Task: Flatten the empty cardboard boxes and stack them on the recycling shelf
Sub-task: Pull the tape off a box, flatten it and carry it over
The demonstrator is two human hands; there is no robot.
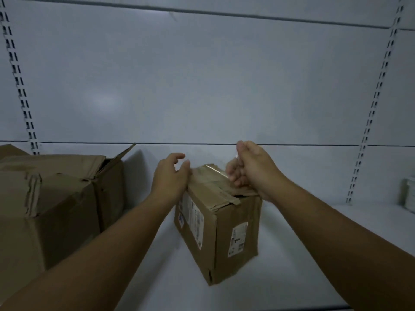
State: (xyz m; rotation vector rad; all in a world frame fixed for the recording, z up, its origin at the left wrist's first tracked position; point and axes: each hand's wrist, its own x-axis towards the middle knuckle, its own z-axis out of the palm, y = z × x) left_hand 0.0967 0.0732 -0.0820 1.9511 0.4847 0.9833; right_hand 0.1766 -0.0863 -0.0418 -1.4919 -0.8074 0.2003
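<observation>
On the white shelf (292,243), my left hand (171,176), fingers apart, braces the small box (224,232); right hand (251,169) pinches its clear tape (219,170).

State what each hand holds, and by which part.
Right hand pinches the clear tape peeling off the small box. Left hand rests open against its top edge.

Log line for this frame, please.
step: peeling tape | right hand: pinching tape | left hand: steadying small box | small box: unflattened
</observation>
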